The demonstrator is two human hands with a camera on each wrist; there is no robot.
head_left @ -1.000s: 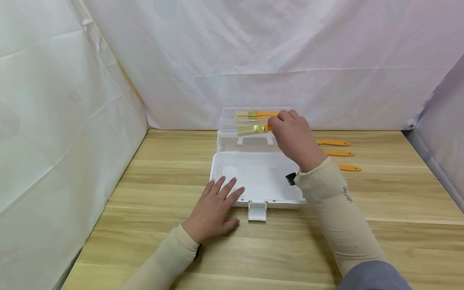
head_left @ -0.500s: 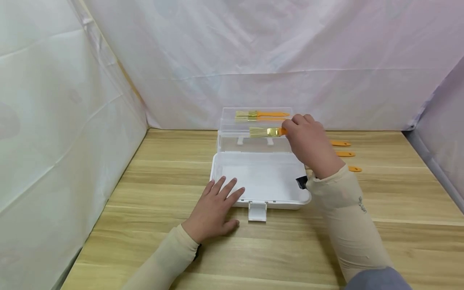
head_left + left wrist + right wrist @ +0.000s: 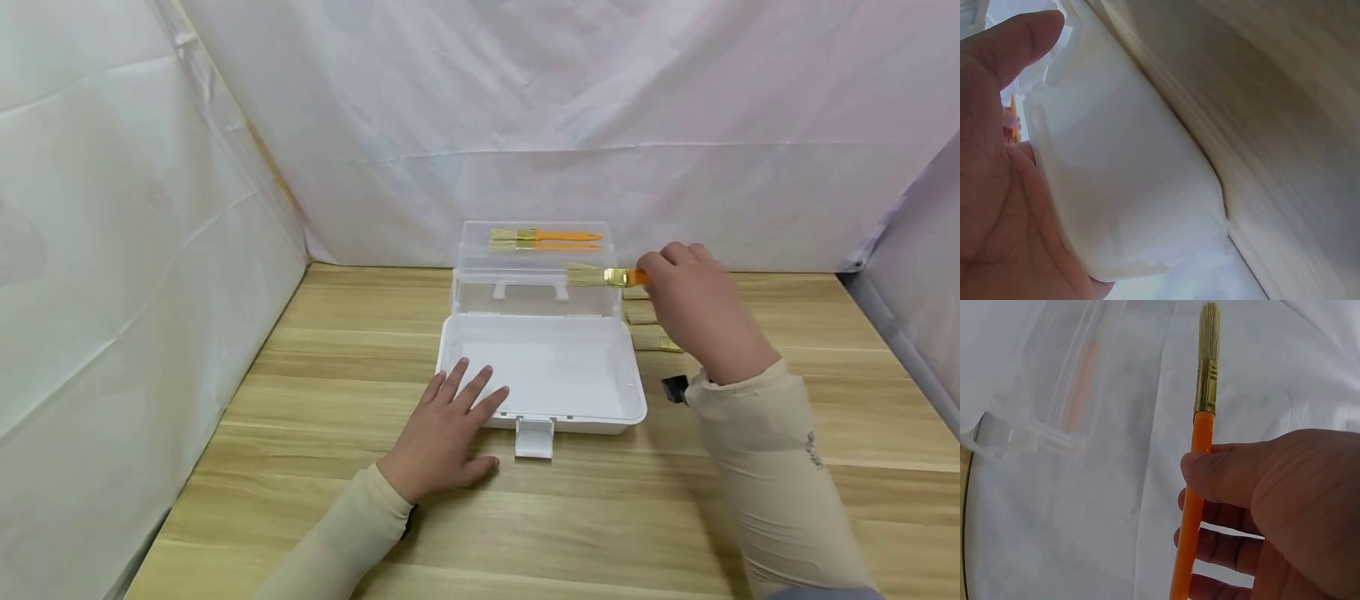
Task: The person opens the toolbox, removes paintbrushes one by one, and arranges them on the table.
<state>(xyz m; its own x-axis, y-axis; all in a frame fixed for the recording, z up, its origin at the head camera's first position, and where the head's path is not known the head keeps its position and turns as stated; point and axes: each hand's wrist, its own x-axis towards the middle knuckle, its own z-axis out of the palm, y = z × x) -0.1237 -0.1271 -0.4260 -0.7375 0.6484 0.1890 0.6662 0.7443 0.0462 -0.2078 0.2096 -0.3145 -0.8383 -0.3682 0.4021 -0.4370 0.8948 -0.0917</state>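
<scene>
An orange-handled paintbrush (image 3: 617,277) with pale bristles is pinched by my right hand (image 3: 705,312), above the table right of the box lid. In the right wrist view, thumb and fingers grip the brush handle (image 3: 1192,512), bristles pointing away. My left hand (image 3: 442,437) rests with spread, straight fingers on the front left rim of a white box (image 3: 547,367). The left wrist view shows the palm beside the box wall (image 3: 1122,156). The box stands open, its clear lid (image 3: 517,296) tilted back. Two more paintbrushes (image 3: 558,237) lie in the lid.
On the table right of the box lie several paintbrushes (image 3: 656,342), their handles hidden behind the right hand and arm. A white latch (image 3: 534,439) sticks out at the box's front. White cloth (image 3: 555,100) hangs behind and at the sides of the wooden table (image 3: 315,358).
My right hand has moved right with the paintbrush, from in front of the lid to beyond its right edge. The bristles of the brushes on the table now show. My left hand stays put.
</scene>
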